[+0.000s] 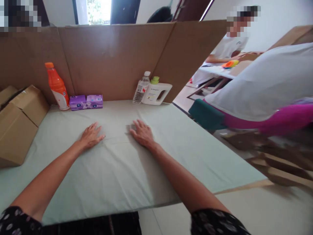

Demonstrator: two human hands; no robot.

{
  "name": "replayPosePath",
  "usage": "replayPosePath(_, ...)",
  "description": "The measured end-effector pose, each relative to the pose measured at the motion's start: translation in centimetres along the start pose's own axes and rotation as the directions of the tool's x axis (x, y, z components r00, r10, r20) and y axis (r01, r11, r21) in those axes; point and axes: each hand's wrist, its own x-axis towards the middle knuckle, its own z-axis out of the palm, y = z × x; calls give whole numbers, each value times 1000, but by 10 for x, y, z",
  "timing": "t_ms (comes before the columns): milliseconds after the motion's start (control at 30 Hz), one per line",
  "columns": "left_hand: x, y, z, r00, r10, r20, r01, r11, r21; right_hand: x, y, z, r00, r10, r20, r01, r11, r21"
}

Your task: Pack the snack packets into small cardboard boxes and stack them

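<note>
My left hand [91, 135] lies flat, palm down, on the pale green cloth [171, 143] that covers the table, fingers stretched out and holding nothing. My right hand [142, 133] rests flat beside it, a hand's width to the right, fingers also spread on the cloth. Along the back edge stand an orange drink bottle [57, 86], two purple packets [86, 101], a clear water bottle [141, 87] and a white detergent jug with a green cap [156, 92]. All of these are well beyond both hands.
A brown cardboard box [19, 120] sits on the table at the left. A folded cardboard screen [114, 58] walls the back. To the right, a person in a white top [266, 81] bends close to the table; another person sits farther off.
</note>
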Motion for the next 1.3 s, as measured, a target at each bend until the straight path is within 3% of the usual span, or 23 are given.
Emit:
replayPosePath(67, -8, 3, 14, 1000, -20, 8, 20, 1000, 23, 12, -38, 5, 985, -166, 38, 164, 986, 32)
replayPosePath(133, -31, 16, 30, 1000, 17, 26, -18, 999, 29, 4, -63, 4, 951, -302, 67, 299, 952, 59)
replayPosePath(333, -129, 55, 55, 955, 269, 128, -270, 963, -15, -94, -82, -12, 781, -617, 97, 603, 786, 135)
replayPosePath(533, -202, 69, 69, 926, 366, 87, -361, 930, -68, -177, -92, -20, 699, -715, -11, 706, 689, 163)
replayPosePath(733, -245, 81, 72, 937, 348, 10, -341, 922, -184, -214, -101, -24, 651, -755, -80, 757, 639, 137)
replayPosePath(833, -231, 70, 53, 955, 294, -28, -294, 937, -189, -218, -101, -21, 643, -759, -102, 766, 635, 101)
replayPosePath(933, -193, 41, 32, 990, 104, -96, -110, 992, -59, -217, -102, -19, 642, -761, -98, 767, 637, 80)
replayPosePath(1067, -161, -8, 32, 989, -102, -106, 101, 995, -15, -217, -101, -17, 651, -752, -104, 759, 646, 80)
replayPosePath(1167, -182, -34, 46, 973, -218, -75, 220, 975, 14, -218, -99, -15, 649, -752, -117, 761, 640, 105)
replayPosePath(1300, -254, -53, 53, 901, -423, -93, 429, 901, 59, -220, -97, -14, 641, -749, -166, 767, 632, 112)
